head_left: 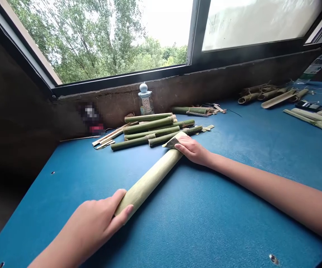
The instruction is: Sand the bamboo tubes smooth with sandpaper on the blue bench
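A pale, peeled length of bamboo [152,176] slants across the blue tabletop, its near end toward me. My left hand [96,217] is closed around that near end, thumb on one side and fingers on the other. At the far end, my right hand [193,149] presses a piece of sandpaper [173,143] against the bamboo. One corner of the sandpaper shows its dark gritty face; the rest is partly under my fingers. Just beyond, several green bamboo sticks [151,125] lie side by side, close to the far end of the bamboo.
Behind the sticks, a glass jar with a pale blue lid [146,100] stands by the wall. Split bamboo strips [109,137] lie to its left. Halved bamboo pieces [278,98] and a tilted plastic bottle [315,67] are at the far right. A window runs above the blue table [219,223].
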Available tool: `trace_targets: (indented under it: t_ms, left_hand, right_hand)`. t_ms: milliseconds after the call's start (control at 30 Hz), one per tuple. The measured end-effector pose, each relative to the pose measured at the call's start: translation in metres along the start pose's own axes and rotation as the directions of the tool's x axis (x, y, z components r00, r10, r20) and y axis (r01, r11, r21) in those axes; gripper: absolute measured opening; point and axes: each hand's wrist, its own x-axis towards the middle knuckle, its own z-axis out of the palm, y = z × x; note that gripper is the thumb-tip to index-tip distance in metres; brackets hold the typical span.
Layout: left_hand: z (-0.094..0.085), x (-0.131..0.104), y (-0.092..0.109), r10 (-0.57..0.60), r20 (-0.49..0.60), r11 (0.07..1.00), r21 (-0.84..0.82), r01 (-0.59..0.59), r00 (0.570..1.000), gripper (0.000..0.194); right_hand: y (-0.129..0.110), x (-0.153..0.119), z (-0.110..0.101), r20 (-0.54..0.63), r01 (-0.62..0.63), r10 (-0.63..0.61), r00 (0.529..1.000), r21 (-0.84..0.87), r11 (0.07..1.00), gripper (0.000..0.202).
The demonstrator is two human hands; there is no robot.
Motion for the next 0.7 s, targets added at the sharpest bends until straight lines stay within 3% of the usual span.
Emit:
trace_targets:
  t_ms: [67, 133, 200, 233, 300, 367, 400, 467, 500, 533, 600, 667, 700]
  left_hand:
    - [0.008, -0.008, 0.008, 0.077, -0.223, 0.947, 0.321, -0.002, 0.972, 0.045]
    - [0.019, -0.013, 0.017, 0.201, -0.402, 0.859, 0.511, 0.037, 0.893, 0.045]
    - [0.028, -0.013, 0.021, 0.289, -0.458, 0.828, 0.561, 0.021, 0.84, 0.041]
    - [0.029, -0.01, 0.021, 0.294, -0.46, 0.84, 0.543, 0.003, 0.838, 0.038]
    - [0.026, -0.003, 0.015, 0.209, -0.399, 0.917, 0.398, -0.037, 0.893, 0.035]
    - [0.015, 0.005, 0.007, 0.048, -0.205, 0.991, 0.133, -0.021, 0.978, 0.038]
    - [0.009, 0.007, 0.004, -0.015, -0.079, 1.0, 0.006, 0.016, 0.997, 0.04]
    - [-0.001, 0.007, 0.001, -0.073, 0.11, 0.991, -0.102, 0.085, 0.991, 0.046]
    - [-0.004, 0.004, 0.002, -0.097, 0.136, 0.992, -0.064, 0.106, 0.986, 0.048]
    - [-0.004, 0.0, 0.005, -0.12, 0.103, 0.993, 0.026, 0.118, 0.987, 0.051]
    - [0.003, -0.011, 0.015, -0.103, -0.1, 0.958, 0.258, 0.126, 0.99, 0.053]
    - [0.013, -0.019, 0.024, 0.014, -0.305, 0.896, 0.427, 0.124, 0.952, 0.05]
    - [0.017, -0.02, 0.026, 0.063, -0.349, 0.882, 0.457, 0.112, 0.935, 0.047]
  right_hand:
    - [0.0, -0.001, -0.001, 0.004, 0.005, -0.005, 1.0, -0.004, 1.0, 0.045]
    - [0.0, 0.0, -0.001, -0.001, 0.015, -0.015, 1.0, -0.004, 1.0, 0.046]
    - [0.0, 0.001, 0.0, -0.009, 0.014, -0.014, 1.0, 0.0, 1.0, 0.046]
    - [0.001, 0.001, 0.0, -0.012, 0.008, -0.008, 1.0, 0.002, 1.0, 0.047]
    - [0.002, 0.001, 0.002, -0.015, -0.019, 0.019, 1.0, 0.016, 1.0, 0.047]
    - [0.003, 0.001, 0.002, -0.014, -0.057, 0.058, 0.998, 0.045, 0.997, 0.047]
    - [0.003, 0.0, 0.003, -0.011, -0.076, 0.076, 0.997, 0.061, 0.995, 0.048]
    - [0.004, -0.002, 0.003, -0.003, -0.103, 0.104, 0.995, 0.082, 0.991, 0.049]
    - [0.004, -0.002, 0.003, 0.001, -0.109, 0.109, 0.994, 0.086, 0.99, 0.05]
    - [0.004, -0.003, 0.003, 0.001, -0.112, 0.112, 0.994, 0.086, 0.99, 0.05]
    - [0.004, -0.004, 0.003, -0.003, -0.115, 0.115, 0.993, 0.077, 0.99, 0.051]
    - [0.004, -0.003, 0.003, -0.01, -0.116, 0.117, 0.993, 0.062, 0.991, 0.051]
    - [0.004, -0.003, 0.003, -0.01, -0.116, 0.117, 0.993, 0.054, 0.992, 0.051]
